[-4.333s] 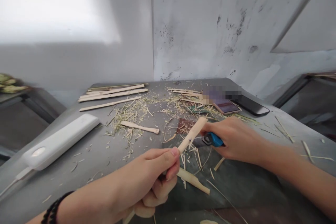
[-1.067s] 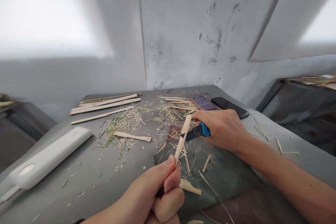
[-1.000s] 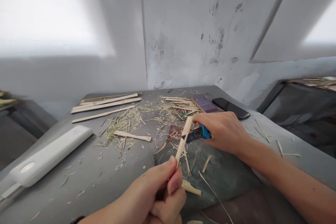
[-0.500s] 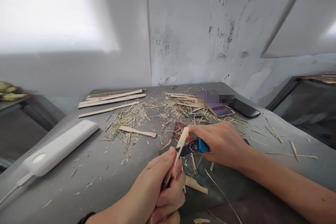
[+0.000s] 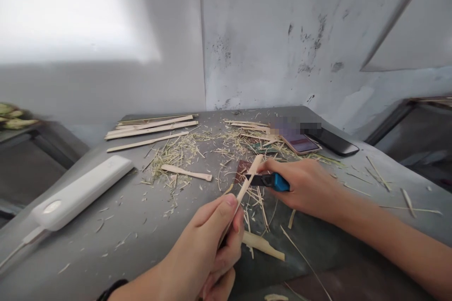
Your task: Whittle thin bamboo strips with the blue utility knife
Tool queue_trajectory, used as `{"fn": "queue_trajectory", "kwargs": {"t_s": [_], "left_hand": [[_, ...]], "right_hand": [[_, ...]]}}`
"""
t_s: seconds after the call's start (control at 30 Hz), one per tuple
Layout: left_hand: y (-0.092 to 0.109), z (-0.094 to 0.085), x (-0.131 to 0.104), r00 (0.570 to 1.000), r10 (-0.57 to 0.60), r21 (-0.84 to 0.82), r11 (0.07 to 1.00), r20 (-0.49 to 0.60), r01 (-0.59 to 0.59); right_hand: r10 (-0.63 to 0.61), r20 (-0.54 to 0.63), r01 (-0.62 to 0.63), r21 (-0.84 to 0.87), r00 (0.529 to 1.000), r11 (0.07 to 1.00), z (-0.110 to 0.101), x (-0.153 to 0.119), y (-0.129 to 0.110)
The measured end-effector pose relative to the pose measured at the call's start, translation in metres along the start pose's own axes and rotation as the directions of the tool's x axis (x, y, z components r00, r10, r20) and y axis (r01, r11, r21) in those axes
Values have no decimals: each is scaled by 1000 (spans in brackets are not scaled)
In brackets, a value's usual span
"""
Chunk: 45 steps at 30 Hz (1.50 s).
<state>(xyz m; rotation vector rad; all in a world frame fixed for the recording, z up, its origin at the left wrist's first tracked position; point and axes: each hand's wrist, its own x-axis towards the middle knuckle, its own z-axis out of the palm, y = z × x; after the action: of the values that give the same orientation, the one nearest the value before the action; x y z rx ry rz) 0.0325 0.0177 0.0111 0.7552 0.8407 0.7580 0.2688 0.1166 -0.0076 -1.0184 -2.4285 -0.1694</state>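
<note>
My left hand (image 5: 215, 235) is closed round the lower part of a pale wooden strip (image 5: 248, 179), which slants up and to the right. A blue and black utility knife (image 5: 278, 182) is in my right hand (image 5: 307, 188), its dark blade against the strip's upper part. The fingers of my right hand are wrapped round the handle. Below the knife lies a wider pale wood piece (image 5: 263, 245). A short shaped stick (image 5: 186, 172) rests on the table to the left, among thin shavings (image 5: 173, 155).
Long strips (image 5: 151, 129) lie at the back left of the grey table (image 5: 141, 207). A white device with a cable (image 5: 83, 192) is on the left. Two phones, one lit (image 5: 300, 143) and one black (image 5: 337, 141), lie at the back right.
The knife has moved up along the strip, away from my left thumb, and my right hand has moved slightly right. The view has shifted a little.
</note>
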Motion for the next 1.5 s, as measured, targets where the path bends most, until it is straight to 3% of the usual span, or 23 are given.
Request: {"fn": "queue_trajectory", "kwargs": {"t_s": [0.27,0.57,0.73,0.97,1.07,1.27,1.5], "left_hand": [[6,6,-3,999,-14,77,997,-53,18],[5,0,0,998,59,110,992,24,-61],[0,1,2,997,77,73,994,1,-77],[-8,3,8,987,137,85,988,-84,-130],[-13,4,9,984,136,71,989,-114,-128],[-7,0,6,993,113,-83,990,14,-112],[24,-16,1,975,-128,-91,985,180,146]], "right_hand": [[63,54,-64,18,997,998,-9,-3,-9],[18,-7,-18,-10,1000,1000,-4,-1,-9],[47,-8,-46,65,999,997,-5,0,-17],[33,-103,-36,-31,994,999,0,2,-29],[38,-67,-38,3,997,999,2,2,-34],[-45,-116,37,-75,992,996,2,2,-27],[-180,-9,179,-86,984,980,-3,-2,-3]]}}
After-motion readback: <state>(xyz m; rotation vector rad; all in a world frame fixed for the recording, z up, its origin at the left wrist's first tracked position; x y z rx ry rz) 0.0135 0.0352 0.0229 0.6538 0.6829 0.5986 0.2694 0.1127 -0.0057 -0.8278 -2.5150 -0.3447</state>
